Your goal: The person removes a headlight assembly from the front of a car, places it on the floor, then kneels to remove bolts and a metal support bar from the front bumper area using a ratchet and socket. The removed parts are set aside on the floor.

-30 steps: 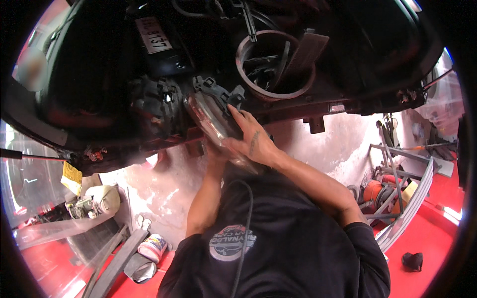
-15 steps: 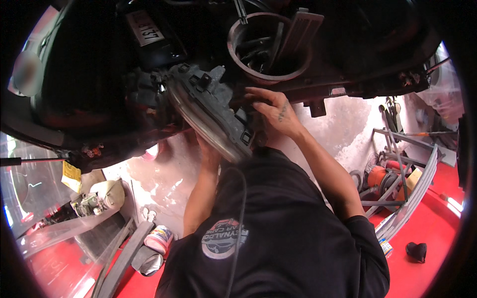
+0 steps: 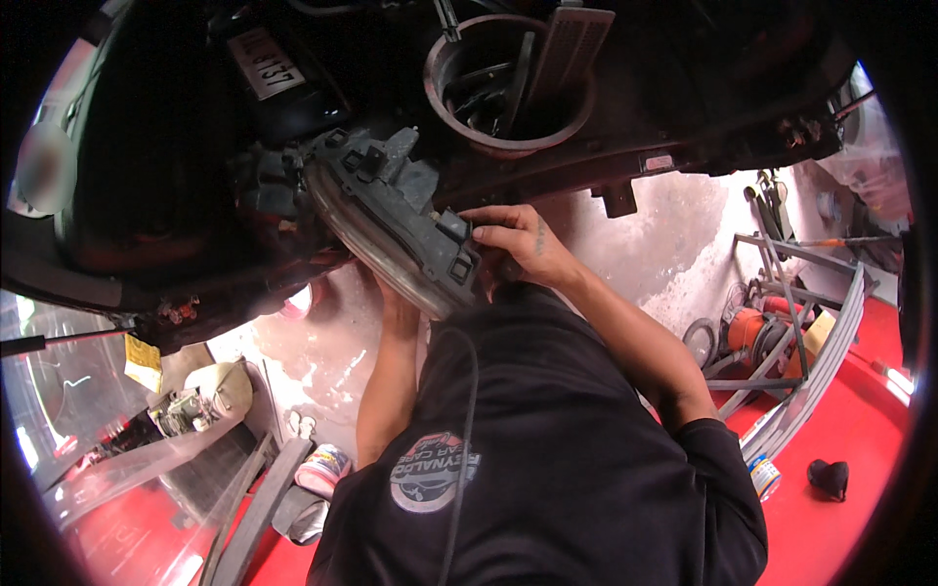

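A car headlight with a dark plastic housing and a curved clear lens is tilted in front of my chest, its lower end close to my black shirt. My right hand has thumb and fingers closed at a small black piece on the housing's right edge. Behind the lens side, my left hand holds the headlight from below; its fingers are hidden by the lamp. More dark plastic lies at the headlight's upper left end, in shadow.
A round bowl of tools sits on the dark vehicle body. Left of it lies a licence plate. Below are a metal frame at right, a tub and a grey bar at left, and a dark object on red floor.
My right hand has come down and left from beside the housing onto the small black piece at its edge. The view has shifted slightly; the headlight keeps much the same tilt.
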Motion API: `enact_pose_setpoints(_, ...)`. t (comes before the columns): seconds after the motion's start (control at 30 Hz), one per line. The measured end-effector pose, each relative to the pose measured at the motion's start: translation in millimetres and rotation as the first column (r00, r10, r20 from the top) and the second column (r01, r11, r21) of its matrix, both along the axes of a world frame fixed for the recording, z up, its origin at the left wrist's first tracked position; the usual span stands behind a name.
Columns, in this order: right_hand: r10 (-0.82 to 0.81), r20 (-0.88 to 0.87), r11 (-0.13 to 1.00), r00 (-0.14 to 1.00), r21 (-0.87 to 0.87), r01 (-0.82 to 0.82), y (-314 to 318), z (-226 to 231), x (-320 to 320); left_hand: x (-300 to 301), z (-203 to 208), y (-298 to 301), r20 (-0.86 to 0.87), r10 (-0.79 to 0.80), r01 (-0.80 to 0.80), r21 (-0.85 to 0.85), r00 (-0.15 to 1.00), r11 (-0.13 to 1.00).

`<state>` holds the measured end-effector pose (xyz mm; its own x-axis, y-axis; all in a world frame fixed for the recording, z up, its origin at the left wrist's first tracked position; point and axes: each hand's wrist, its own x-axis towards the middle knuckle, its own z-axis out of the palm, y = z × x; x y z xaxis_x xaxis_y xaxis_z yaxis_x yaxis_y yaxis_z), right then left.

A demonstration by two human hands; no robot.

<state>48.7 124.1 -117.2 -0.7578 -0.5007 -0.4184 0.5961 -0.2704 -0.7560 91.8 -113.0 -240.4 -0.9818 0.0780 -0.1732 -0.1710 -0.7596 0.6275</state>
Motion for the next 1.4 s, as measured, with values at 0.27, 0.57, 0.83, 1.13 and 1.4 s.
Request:
enact_pose_setpoints(0.27,0.035,-0.092,0.996,0.995,0.080,-0.028,-7,2,0,-4,8,-4,-0.071,0.014,-0.013,0.013,0.997,1.000)
enact_pose_setpoints(0.57,-0.397,0.197,0.917,0.896,0.053,0.394,17,-6,-12,11,-3,-13,0.114,-0.018,0.005,0.113,0.993,0.994)
enact_pose_setpoints(0.83,-0.692,0.265,0.706,0.671,0.055,0.706,41,-74,-104,8,-5,-17,0.166,-0.097,0.078,0.117,0.981,0.990)
enact_pose_setpoints(1.13,-0.644,0.317,0.759,0.696,0.149,0.634,60,-80,-144,12,-3,-24,0.174,-0.064,0.039,0.144,0.983,0.989)
enact_pose_setpoints(1.4,-0.250,-0.036,0.901,0.968,0.358,0.246,51,-48,-84,1,20,6,-0.028,-0.027,0.035,0.342,0.999,0.939)
